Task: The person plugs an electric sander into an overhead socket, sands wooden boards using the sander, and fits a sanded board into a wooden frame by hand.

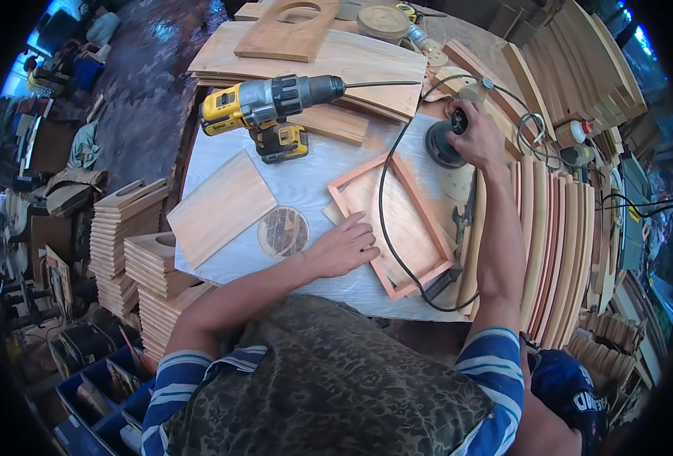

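My left hand lies over the near left side of a shallow rectangular wooden frame, its fingers curled over the edge and its thumb hard to make out. The frame lies at an angle on the worktable. My right hand is closed around the top of a sander, beyond the frame's far right corner. A black cord loops across the frame. Left of the frame are a flat wooden board and a round disc. A yellow cordless drill with a long bit stands behind them.
Wooden panels are stacked at the back. Curved wooden strips stand in a row at right, beside an adjustable wrench. Stacked wooden pieces stand at left. Another person in a blue top is at lower right.
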A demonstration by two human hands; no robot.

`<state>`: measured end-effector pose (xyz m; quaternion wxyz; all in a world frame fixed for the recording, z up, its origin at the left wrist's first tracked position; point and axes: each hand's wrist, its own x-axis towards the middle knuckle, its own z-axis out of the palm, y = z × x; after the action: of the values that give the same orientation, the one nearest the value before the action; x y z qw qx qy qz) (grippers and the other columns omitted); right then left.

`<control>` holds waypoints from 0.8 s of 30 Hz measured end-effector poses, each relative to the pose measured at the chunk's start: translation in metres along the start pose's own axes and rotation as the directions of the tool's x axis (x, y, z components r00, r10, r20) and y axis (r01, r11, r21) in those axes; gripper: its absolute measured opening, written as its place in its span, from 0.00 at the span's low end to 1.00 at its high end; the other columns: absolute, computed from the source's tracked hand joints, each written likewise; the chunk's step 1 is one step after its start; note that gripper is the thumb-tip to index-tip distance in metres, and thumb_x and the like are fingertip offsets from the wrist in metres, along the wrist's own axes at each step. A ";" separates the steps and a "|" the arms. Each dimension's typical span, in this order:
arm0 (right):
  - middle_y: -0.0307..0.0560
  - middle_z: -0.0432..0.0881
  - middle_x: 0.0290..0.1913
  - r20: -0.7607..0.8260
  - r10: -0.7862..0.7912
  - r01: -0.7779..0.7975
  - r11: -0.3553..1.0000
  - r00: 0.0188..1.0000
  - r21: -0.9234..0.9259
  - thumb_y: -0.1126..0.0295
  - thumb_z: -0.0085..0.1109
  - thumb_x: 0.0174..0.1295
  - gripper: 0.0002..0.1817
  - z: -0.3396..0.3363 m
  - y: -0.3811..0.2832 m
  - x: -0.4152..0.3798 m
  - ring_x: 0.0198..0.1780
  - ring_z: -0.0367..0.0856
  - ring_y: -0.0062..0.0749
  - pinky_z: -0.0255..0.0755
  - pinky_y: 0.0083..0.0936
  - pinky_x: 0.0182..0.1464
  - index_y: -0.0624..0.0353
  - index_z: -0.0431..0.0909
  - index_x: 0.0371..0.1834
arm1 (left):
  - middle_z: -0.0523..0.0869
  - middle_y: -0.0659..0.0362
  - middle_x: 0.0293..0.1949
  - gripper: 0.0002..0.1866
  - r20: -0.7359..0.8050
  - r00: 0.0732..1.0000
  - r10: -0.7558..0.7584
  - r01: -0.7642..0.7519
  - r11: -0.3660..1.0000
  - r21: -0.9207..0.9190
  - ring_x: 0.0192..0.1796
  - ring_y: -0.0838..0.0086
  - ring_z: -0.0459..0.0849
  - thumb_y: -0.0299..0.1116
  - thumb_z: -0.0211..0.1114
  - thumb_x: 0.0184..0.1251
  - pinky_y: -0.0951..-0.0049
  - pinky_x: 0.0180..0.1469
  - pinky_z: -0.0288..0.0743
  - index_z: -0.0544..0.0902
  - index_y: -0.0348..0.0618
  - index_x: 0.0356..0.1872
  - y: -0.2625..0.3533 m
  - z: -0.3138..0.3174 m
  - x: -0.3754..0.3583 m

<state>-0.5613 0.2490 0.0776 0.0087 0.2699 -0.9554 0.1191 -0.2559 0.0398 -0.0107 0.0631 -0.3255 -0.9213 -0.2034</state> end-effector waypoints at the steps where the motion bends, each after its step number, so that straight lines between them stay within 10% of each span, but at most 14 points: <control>1: 0.44 0.83 0.64 0.003 0.006 -0.006 1.000 1.000 -0.007 0.59 0.75 0.55 0.33 0.000 0.002 0.000 0.62 0.85 0.51 0.81 0.48 0.62 0.37 0.80 0.68 | 0.83 0.58 0.49 0.13 0.038 0.999 0.023 -0.021 0.999 -0.050 0.60 0.60 0.83 0.31 0.63 0.67 0.43 0.82 0.64 0.85 0.46 0.52 0.000 -0.004 0.002; 11: 0.45 0.83 0.64 0.002 -0.014 0.014 1.000 1.000 -0.003 0.59 0.74 0.56 0.31 0.001 0.014 -0.002 0.61 0.85 0.53 0.80 0.49 0.63 0.36 0.80 0.67 | 0.82 0.58 0.44 0.11 0.295 0.955 -0.027 0.040 0.998 -0.041 0.51 0.63 0.84 0.37 0.65 0.71 0.60 0.59 0.76 0.83 0.44 0.49 0.053 -0.063 -0.029; 20: 0.55 0.85 0.64 -0.131 -0.228 0.222 0.973 0.965 -0.056 0.52 0.74 0.60 0.38 0.007 0.019 -0.003 0.66 0.83 0.59 0.79 0.52 0.65 0.41 0.76 0.76 | 0.85 0.58 0.45 0.14 0.044 0.913 -0.406 0.408 0.912 -0.046 0.49 0.63 0.85 0.43 0.66 0.77 0.62 0.52 0.77 0.85 0.45 0.52 0.097 -0.097 -0.152; 24: 0.56 0.84 0.65 -0.167 -0.222 0.193 0.966 0.961 -0.173 0.49 0.72 0.62 0.38 -0.002 0.006 -0.020 0.68 0.82 0.60 0.76 0.53 0.68 0.43 0.75 0.77 | 0.85 0.58 0.42 0.13 -0.301 0.813 -0.499 0.518 0.855 -0.018 0.45 0.60 0.85 0.42 0.71 0.73 0.58 0.48 0.77 0.86 0.46 0.49 0.084 -0.092 -0.199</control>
<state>-0.5473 0.2651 0.0768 0.1308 0.3550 -0.9232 0.0676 -0.0493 -0.0531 0.0516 0.1537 -0.0313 -0.9607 -0.2291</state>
